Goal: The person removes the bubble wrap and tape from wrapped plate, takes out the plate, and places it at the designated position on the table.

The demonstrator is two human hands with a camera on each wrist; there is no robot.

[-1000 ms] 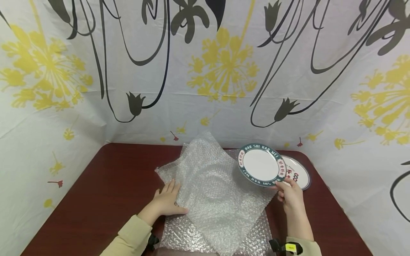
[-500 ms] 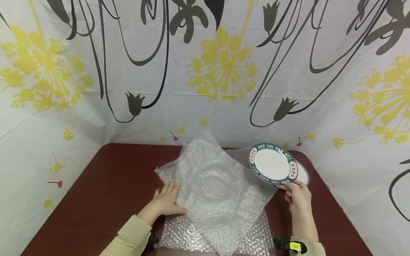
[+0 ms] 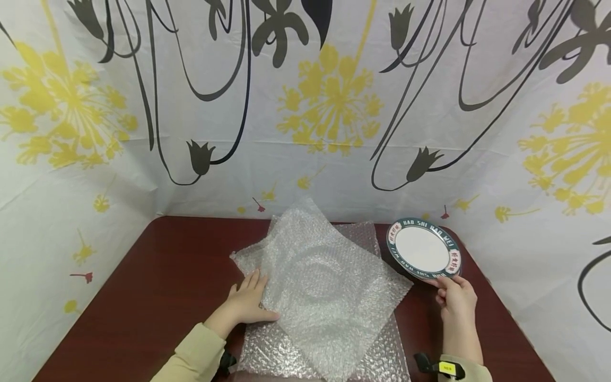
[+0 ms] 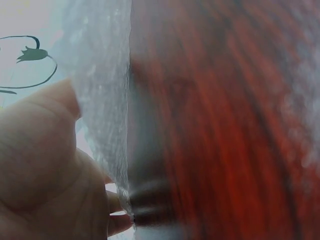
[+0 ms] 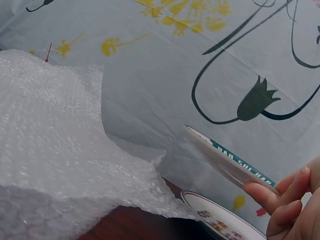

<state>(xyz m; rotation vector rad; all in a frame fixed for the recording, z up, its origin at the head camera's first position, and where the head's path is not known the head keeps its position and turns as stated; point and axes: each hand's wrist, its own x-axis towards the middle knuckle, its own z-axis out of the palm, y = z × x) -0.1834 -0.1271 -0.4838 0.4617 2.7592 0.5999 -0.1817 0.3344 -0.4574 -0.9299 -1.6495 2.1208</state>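
My right hand (image 3: 459,298) pinches the near rim of a white plate (image 3: 422,249) with a green lettered border, at the right of the table. Below it in the right wrist view lies a second white plate (image 5: 220,220) with a flowery pattern; the head view has it almost wholly covered by the held one. On the left edge of the bubble wrap (image 3: 329,286) rests my left hand (image 3: 248,303), fingers spread and thumb apart. A round shape shows faintly through the upper sheet. The left wrist view shows the palm (image 4: 40,160) beside the wrap's edge.
Another bubble wrap sheet (image 3: 277,347) lies beneath the upper one, towards the front edge. The dark red table (image 3: 143,297) extends to both sides. A patterned cloth (image 3: 286,106) hangs behind and at the sides.
My right hand has carried the green-bordered plate to the right, over the second plate, which it now nearly hides. The left hand has stayed on the bubble wrap.
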